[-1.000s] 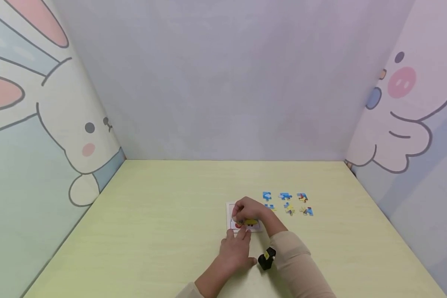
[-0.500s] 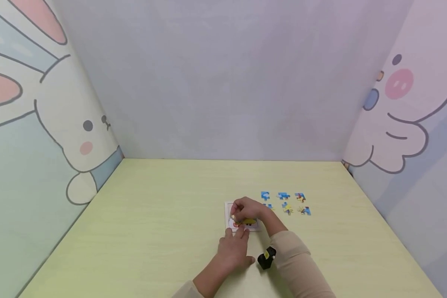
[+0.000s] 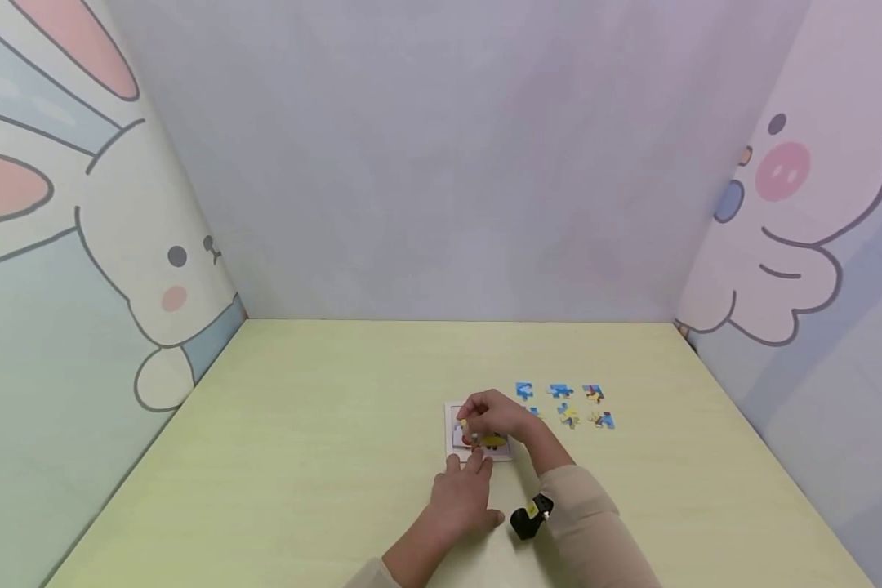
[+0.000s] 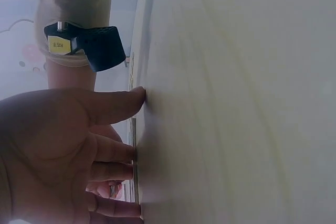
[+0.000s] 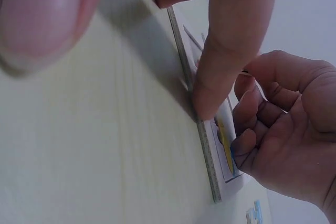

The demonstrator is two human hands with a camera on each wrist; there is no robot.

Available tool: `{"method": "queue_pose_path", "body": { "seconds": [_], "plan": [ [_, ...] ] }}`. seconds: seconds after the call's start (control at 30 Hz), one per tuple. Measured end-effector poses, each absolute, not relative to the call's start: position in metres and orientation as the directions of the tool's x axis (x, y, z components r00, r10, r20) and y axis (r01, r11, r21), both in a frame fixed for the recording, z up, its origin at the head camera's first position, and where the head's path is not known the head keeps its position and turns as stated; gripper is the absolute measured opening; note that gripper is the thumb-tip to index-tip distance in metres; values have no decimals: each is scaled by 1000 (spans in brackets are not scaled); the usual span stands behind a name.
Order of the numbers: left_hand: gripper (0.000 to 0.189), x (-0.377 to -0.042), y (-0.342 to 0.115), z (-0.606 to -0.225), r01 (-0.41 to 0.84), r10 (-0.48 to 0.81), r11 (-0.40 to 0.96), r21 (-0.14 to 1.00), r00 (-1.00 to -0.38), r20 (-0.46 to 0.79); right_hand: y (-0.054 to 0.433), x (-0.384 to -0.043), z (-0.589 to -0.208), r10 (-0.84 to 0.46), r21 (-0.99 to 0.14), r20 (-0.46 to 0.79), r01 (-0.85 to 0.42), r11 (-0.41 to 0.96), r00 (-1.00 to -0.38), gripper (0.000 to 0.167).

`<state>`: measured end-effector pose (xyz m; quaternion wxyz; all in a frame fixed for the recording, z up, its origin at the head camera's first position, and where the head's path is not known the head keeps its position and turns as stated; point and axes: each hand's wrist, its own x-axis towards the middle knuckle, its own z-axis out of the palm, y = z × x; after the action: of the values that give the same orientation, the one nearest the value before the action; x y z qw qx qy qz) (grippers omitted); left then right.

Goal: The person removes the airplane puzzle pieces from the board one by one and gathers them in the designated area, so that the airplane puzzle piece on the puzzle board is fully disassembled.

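A small white-framed puzzle board (image 3: 450,441) lies on the table, with red and yellow picture parts showing in it. My left hand (image 3: 461,496) rests at the board's near edge, its fingers straight and fingertips on the frame. Over the board's left part, my right hand (image 3: 494,414) pinches a small puzzle piece (image 3: 464,424) between thumb and forefinger. In the right wrist view, the right hand (image 5: 299,119) shows that pinch with only a thin edge of the piece (image 5: 245,72) visible; its picture is hidden. The left hand's fingers (image 5: 231,40) press on the board's edge (image 5: 207,156) there.
Several loose jigsaw pieces (image 3: 560,391) lie in two rows to the board's right, mostly blue and yellow. A black wrist device (image 3: 531,517) sits on the right sleeve, close to the left thumb. Grey and cartoon-printed walls (image 3: 441,204) border the table (image 3: 301,425).
My right hand stays over the board's left part, shifting the pinched piece slightly. The left hand keeps its place at the near edge. The head view has shifted a little.
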<state>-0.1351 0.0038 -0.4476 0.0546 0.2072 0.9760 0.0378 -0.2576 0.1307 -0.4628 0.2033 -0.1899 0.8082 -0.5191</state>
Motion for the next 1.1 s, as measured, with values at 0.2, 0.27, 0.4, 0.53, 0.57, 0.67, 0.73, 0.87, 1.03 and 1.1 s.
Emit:
{"method": "queue_pose_path", "body": {
  "seconds": [0.2,0.27,0.4,0.53,0.57,0.67,0.73,0.87,1.03,1.1],
  "plan": [
    [75,-134,5,-450,399,407,912,95,-907,-104,134,-258,-465,-494,-928,-129,-71,365,-860,14],
    [75,-134,5,-450,398,408,912,100,-907,-106,135,-258,-466,-490,-926,-138,-63,372,-861,14],
    [75,-133,6,-450,392,404,912,118,-908,-108,135,-259,-466,-485,-922,-142,-63,382,-863,15],
    [74,-133,6,-450,388,398,916,106,-911,-106,133,-259,-466,-453,-919,-132,-63,389,-882,16],
    [74,-133,5,-450,388,397,916,101,-912,-105,132,-260,-467,-441,-918,-131,-59,392,-888,16],
    [73,-134,3,-450,388,398,916,98,-911,-109,128,-260,-467,-405,-916,-129,-48,398,-905,17],
    [74,-134,2,-449,392,402,914,104,-908,-115,128,-258,-465,-383,-916,-121,-45,399,-916,17],
    [73,-132,1,-447,404,416,908,110,-901,-120,135,-252,-457,-338,-923,-92,-47,382,-937,17],
    [72,-128,7,-440,410,419,907,101,-902,-104,155,-242,-445,-323,-941,-56,-59,334,-945,25],
    [72,-126,11,-437,404,413,909,98,-905,-98,162,-239,-443,-325,-946,-51,-58,319,-944,27]
  ]
}}
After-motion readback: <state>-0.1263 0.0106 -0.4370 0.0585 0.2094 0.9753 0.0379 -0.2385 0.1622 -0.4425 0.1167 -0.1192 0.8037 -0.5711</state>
